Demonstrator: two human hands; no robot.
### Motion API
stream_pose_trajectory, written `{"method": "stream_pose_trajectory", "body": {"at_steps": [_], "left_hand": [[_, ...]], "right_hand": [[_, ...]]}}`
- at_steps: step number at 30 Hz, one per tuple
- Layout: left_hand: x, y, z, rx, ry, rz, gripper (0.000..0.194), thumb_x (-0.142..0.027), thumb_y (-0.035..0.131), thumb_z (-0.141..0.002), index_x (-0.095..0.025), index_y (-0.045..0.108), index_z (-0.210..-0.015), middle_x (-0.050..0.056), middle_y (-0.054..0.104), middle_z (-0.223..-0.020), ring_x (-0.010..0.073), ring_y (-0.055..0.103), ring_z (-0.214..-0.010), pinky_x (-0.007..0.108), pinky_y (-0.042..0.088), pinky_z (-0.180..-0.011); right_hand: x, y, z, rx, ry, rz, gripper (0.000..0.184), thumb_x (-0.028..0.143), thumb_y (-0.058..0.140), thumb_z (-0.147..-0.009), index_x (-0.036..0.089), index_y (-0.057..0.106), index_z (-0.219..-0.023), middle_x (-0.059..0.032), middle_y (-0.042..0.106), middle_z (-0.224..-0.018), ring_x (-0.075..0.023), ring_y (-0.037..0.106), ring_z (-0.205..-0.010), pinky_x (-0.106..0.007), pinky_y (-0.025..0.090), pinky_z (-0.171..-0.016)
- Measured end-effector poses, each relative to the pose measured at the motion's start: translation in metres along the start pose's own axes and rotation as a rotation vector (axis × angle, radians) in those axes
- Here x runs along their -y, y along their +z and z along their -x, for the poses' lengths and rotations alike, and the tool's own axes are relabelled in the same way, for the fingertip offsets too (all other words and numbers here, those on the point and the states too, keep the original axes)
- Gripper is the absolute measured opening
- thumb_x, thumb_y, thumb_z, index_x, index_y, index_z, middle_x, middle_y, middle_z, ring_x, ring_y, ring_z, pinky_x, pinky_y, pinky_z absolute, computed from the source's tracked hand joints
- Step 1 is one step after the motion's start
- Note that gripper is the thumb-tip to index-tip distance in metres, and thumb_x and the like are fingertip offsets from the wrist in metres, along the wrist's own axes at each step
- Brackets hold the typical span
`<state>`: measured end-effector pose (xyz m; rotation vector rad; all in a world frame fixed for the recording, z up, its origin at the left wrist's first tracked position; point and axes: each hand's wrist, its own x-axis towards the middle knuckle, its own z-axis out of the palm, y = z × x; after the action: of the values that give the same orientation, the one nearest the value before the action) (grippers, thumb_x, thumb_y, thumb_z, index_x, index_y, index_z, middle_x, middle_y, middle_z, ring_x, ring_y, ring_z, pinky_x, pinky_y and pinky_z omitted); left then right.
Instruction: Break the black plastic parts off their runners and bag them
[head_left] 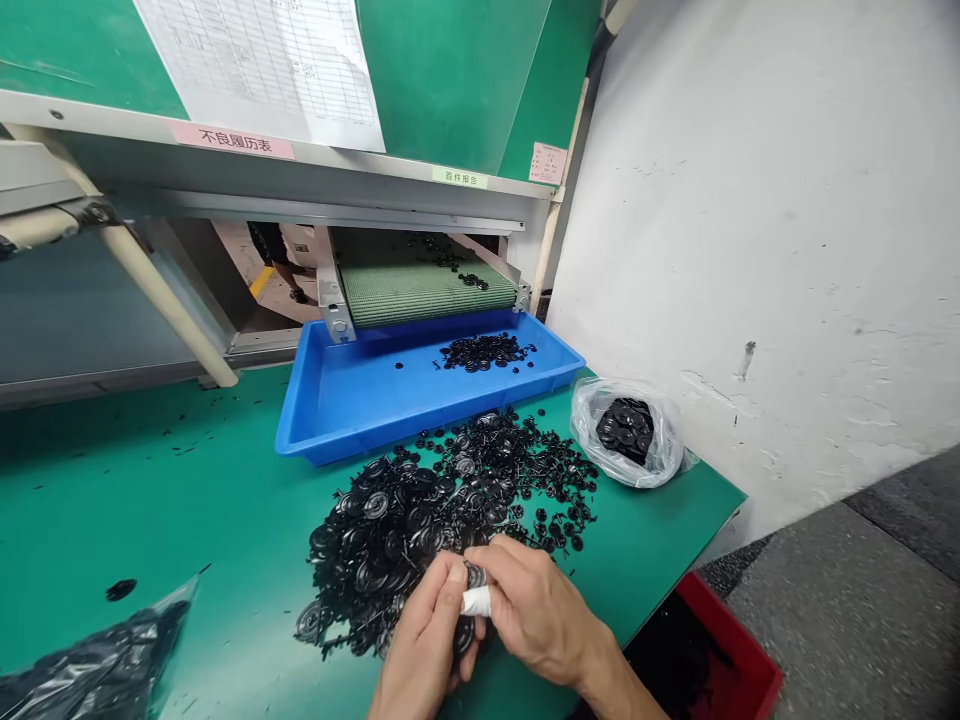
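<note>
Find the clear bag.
In the head view, the clear bag sits on the green bench at right, beside the black parts pile, below the blue tray.

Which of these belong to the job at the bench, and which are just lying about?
In the work:
left hand
right hand
black moulded piece held between them
heap of black moulded pieces

Just nearby:
blue plastic tray
green conveyor belt
clear bag of black discs
red bin
paper sheet
</note>
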<state>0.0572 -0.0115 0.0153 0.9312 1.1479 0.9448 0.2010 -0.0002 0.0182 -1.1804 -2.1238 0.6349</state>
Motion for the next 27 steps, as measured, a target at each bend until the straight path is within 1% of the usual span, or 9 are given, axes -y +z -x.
{"method": "stream_pose_trajectory", "body": {"at_steps": [4, 10, 12, 14, 16, 17, 19, 22, 27], "left_hand": [[0.001, 0.0, 0.0, -0.019, -0.018, 0.053, 0.04, -0.057, 0.054, -0.083, -0.02, 0.049, -0.07, -0.007, 0.047, -0.052, 0.006, 0.037, -0.039, 0.014, 0.021, -0.037], [0.002, -0.001, -0.005, -0.007, -0.004, 0.056, 0.043, -0.057, 0.053, -0.085, -0.02, 0.047, -0.065, -0.008, 0.04, -0.041, 0.0065, 0.03, -0.038, 0.016, 0.021, -0.038], [-0.003, -0.001, -0.008, 0.001, -0.014, 0.105, 0.037, -0.055, 0.055, -0.085, -0.019, 0.054, -0.074, -0.007, 0.044, -0.043, 0.0066, 0.031, -0.038, 0.016, 0.02, -0.038], [-0.009, -0.001, -0.01, -0.011, -0.029, 0.188, 0.034, -0.052, 0.059, -0.083, -0.02, 0.059, -0.094, -0.004, 0.054, -0.053, 0.0067, 0.036, -0.039, 0.016, 0.021, -0.036], [-0.016, -0.001, -0.012, -0.029, -0.051, 0.284, 0.042, -0.05, 0.062, -0.081, -0.022, 0.056, -0.112, -0.002, 0.061, -0.066, 0.0069, 0.039, -0.041, 0.015, 0.024, -0.034], [-0.019, -0.001, -0.013, -0.033, -0.064, 0.323, 0.044, -0.049, 0.064, -0.081, -0.022, 0.056, -0.115, -0.001, 0.062, -0.07, 0.0068, 0.04, -0.043, 0.015, 0.025, -0.034], [-0.022, -0.003, -0.013, -0.031, -0.096, 0.385, 0.04, -0.047, 0.065, -0.08, -0.021, 0.059, -0.11, -0.001, 0.06, -0.072, 0.0062, 0.04, -0.045, 0.014, 0.027, -0.034], [-0.021, -0.007, -0.015, -0.02, -0.123, 0.466, 0.031, -0.045, 0.068, -0.08, -0.02, 0.062, -0.097, -0.001, 0.059, -0.075, 0.0058, 0.042, -0.047, 0.013, 0.029, -0.032], [-0.011, -0.018, -0.023, 0.053, -0.119, 0.538, 0.024, -0.038, 0.072, -0.078, -0.017, 0.06, -0.077, 0.001, 0.06, -0.08, 0.0093, 0.054, -0.06, 0.014, 0.039, -0.035]], "right_hand": [[-0.001, 0.006, -0.005, -0.039, -0.03, -0.069, 0.031, 0.01, 0.039, -0.089, 0.019, 0.059, -0.112, -0.0035, 0.056, -0.085, -0.0153, 0.053, -0.07, -0.026, 0.044, -0.064], [0.001, 0.01, -0.012, -0.115, 0.001, -0.112, 0.021, 0.016, 0.042, -0.09, 0.018, 0.06, -0.101, -0.0034, 0.056, -0.083, -0.015, 0.052, -0.068, -0.026, 0.043, -0.062], [-0.002, 0.002, -0.016, -0.096, 0.009, -0.123, 0.022, 0.013, 0.042, -0.089, 0.019, 0.059, -0.102, -0.0029, 0.057, -0.086, -0.0148, 0.053, -0.072, -0.025, 0.044, -0.066], [-0.012, -0.011, -0.024, -0.082, 0.028, -0.093, 0.029, 0.005, 0.039, -0.085, 0.02, 0.059, -0.102, -0.0025, 0.058, -0.089, -0.0145, 0.055, -0.076, -0.025, 0.045, -0.07], [-0.026, -0.025, -0.035, -0.106, 0.055, 0.005, 0.038, -0.001, 0.036, -0.081, 0.02, 0.059, -0.101, -0.0037, 0.058, -0.096, -0.0152, 0.057, -0.082, -0.026, 0.046, -0.075], [-0.035, -0.029, -0.042, -0.124, 0.071, 0.077, 0.039, -0.002, 0.036, -0.08, 0.02, 0.06, -0.102, -0.0051, 0.058, -0.103, -0.0164, 0.057, -0.088, -0.028, 0.046, -0.08], [-0.051, -0.034, -0.057, -0.165, 0.162, 0.229, 0.037, 0.001, 0.039, -0.082, 0.019, 0.06, -0.107, -0.0069, 0.057, -0.108, -0.0181, 0.057, -0.089, -0.03, 0.046, -0.079], [-0.068, -0.032, -0.074, -0.16, 0.291, 0.355, 0.027, 0.007, 0.047, -0.084, 0.018, 0.063, -0.103, -0.007, 0.058, -0.1, -0.0184, 0.058, -0.08, -0.028, 0.045, -0.07], [-0.071, -0.027, -0.076, -0.193, 0.25, 0.297, 0.02, 0.008, 0.048, -0.084, 0.019, 0.065, -0.088, -0.0051, 0.059, -0.096, -0.0186, 0.058, -0.088, -0.029, 0.045, -0.078]]}}
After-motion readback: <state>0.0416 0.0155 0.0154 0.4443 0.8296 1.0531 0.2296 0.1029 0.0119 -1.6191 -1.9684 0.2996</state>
